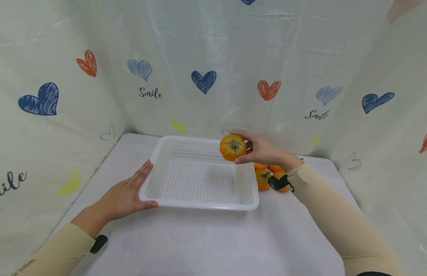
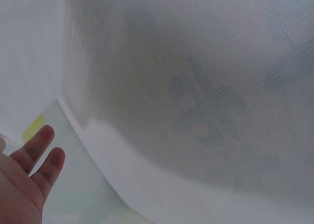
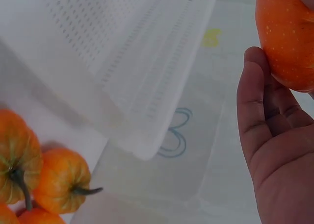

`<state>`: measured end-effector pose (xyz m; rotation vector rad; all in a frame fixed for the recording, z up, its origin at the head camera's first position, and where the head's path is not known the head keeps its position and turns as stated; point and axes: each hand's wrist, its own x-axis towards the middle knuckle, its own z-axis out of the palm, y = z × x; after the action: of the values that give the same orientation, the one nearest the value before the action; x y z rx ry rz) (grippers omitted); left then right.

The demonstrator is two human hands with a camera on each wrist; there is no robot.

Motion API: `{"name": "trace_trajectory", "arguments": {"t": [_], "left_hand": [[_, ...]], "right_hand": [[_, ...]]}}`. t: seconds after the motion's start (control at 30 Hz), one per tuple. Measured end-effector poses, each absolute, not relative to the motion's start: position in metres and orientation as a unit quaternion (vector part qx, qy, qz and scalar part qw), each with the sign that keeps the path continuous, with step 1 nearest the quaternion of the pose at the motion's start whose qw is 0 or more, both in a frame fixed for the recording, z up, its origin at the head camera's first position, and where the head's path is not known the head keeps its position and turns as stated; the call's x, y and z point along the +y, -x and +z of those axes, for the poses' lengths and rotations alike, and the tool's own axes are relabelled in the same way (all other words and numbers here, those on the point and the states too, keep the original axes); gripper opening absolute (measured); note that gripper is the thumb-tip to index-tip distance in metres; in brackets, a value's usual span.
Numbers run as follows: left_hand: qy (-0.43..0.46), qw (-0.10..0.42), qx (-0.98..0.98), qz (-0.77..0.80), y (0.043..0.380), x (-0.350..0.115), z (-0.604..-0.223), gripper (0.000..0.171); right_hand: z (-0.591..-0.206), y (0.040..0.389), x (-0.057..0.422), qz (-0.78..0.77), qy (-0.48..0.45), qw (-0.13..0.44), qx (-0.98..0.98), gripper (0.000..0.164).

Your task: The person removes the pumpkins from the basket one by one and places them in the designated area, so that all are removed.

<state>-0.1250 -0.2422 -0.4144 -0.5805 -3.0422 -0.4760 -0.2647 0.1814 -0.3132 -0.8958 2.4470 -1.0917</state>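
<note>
A small orange pumpkin (image 1: pixel 233 147) is held up over the back right corner of a white perforated plastic basket (image 1: pixel 203 206). My right hand (image 1: pixel 256 147) grips it from the right side, thumb below and fingers around the top. In the right wrist view the same pumpkin (image 3: pixel 287 42) shows orange, speckled skin against the fingers. My left hand (image 1: pixel 125 195) rests at the basket's left rim, fingers straight along the side and thumb at the front corner. The left wrist view catches part of that hand (image 2: pixel 24 180) beside the basket. No pumpkin shows inside the basket.
Several more orange pumpkins (image 1: pixel 263 180) are grouped on the white-covered table (image 1: pixel 213 241) just right of the basket, partly hidden under my right forearm. Two of the group show stems in the right wrist view, one pumpkin (image 3: pixel 61 180) nearest the basket. A heart-printed curtain (image 1: pixel 234 57) encloses the table.
</note>
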Motion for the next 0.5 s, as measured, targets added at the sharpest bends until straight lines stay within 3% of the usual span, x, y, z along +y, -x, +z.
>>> {"name": "trace_trajectory", "arguments": {"t": [0.23,0.5], "left_hand": [[0.181,-0.003,-0.971,-0.154,0.124,-0.241,-0.411,0.119],[0.180,-0.001,-0.972,-0.152,0.125,-0.241,-0.414,0.118]], "right_hand": [[-0.318,0.249,0.229,-0.381,0.248,0.141,0.880,0.088],[-0.332,0.235,0.262,-0.375,0.242,0.121,0.887,0.086]]}}
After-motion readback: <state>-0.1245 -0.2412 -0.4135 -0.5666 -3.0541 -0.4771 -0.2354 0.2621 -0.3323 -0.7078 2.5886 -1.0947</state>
